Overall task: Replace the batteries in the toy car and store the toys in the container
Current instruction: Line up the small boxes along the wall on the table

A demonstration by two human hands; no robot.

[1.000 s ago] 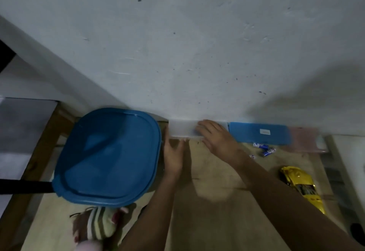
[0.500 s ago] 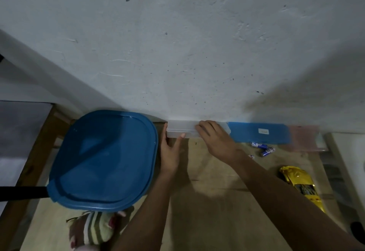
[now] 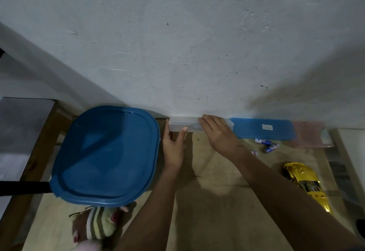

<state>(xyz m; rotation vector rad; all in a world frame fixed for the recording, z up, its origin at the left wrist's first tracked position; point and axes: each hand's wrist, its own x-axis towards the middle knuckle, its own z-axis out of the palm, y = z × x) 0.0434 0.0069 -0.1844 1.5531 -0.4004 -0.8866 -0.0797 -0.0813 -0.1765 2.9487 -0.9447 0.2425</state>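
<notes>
Here's the pale plastered wall (image 3: 177,43) filling the top of the view, and hard against its foot sits the clear plastic box (image 3: 180,126), where all the action is. Straight left of that box lies the big storage container, showing only its blue lid (image 3: 104,156), closed, with its right edge just beside the box's left end. The wooden tabletop (image 3: 217,201) spreads out below the box.

The right hand (image 3: 217,135) comes in from the lower right and its fingers curve over the top of the box's right half, grasping it. The left hand (image 3: 173,149) reaches up from below, with thumb on the box's left end and forefinger straight, its tip on the front face. It braces the box rather than clenching.

Right of the box, also against the wall, lies a flat blue case (image 3: 262,130) with a small white label, then a pink case (image 3: 310,134) beyond it. The yellow toy car (image 3: 304,183) rests well apart, down to the box's lower right. A striped stuffed toy (image 3: 98,223) lies far below-left of the box, tucked at the blue lid's near edge. Three small batteries (image 3: 271,147) lie loose on the wood to the box's right, just below the blue case.
</notes>
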